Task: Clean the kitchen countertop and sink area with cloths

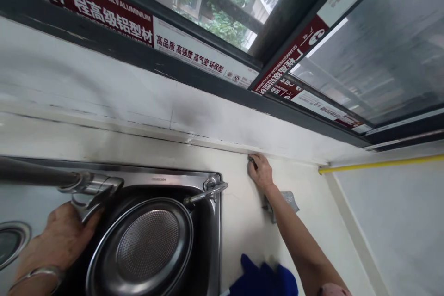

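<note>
The right hand (261, 172) is closed on a small dark tool (252, 162) where the cream desk (239, 226) meets the wall (104, 78). The left hand (58, 243) grips the steel faucet (93, 187) over the sink (208, 194).

From here I count two hands, one left hand (57, 240) and one right hand (260, 172), with one bangle (36, 277) on the left wrist. There is one stainless steel sink (204, 178), one faucet (92, 189), one round steel pan (149, 245), one blue cloth (263, 281), one gray pad (282, 203), one yellow rod (381, 164) and three red-and-white window stickers (204, 51).
</note>
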A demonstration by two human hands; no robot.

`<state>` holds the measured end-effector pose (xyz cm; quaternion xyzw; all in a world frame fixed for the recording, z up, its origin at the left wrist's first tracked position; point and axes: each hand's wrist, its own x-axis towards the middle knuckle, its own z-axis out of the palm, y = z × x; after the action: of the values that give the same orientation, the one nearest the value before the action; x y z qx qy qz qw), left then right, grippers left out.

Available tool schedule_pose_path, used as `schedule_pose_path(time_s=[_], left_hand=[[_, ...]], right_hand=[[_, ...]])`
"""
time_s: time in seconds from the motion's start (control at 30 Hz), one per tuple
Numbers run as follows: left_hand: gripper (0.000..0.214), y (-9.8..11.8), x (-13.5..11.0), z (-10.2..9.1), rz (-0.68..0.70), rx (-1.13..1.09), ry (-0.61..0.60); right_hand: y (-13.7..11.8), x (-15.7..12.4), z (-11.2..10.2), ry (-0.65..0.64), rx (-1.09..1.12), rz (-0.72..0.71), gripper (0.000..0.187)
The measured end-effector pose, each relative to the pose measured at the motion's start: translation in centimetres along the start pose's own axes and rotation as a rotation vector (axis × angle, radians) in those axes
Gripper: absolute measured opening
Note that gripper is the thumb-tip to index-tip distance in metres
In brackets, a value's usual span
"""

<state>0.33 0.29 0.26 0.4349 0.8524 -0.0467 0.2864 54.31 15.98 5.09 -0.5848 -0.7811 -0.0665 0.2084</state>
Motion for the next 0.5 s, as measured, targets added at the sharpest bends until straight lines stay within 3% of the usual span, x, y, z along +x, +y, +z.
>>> schedule_pose_path(time_s=[0.17, 0.33, 0.5], left_hand=[[0.088, 0.8, -0.7, -0.7, -0.046, -0.021, -0.048], [0.09, 0.9, -1.0, -0.9, -0.044, -0.039, -0.048], [0.09, 0.9, -0.9, -0.9, -0.021, -0.025, -0.063]], right_hand=[[-2.3, -0.7, 0.1, 0.044, 0.071, 0.195, 0.046], [-1.7, 0.0, 0.9, 0.126, 0.072, 0.398, 0.047], [-1.7, 1.4, 1.7, 0.13, 0.008, 0.415, 0.041]])
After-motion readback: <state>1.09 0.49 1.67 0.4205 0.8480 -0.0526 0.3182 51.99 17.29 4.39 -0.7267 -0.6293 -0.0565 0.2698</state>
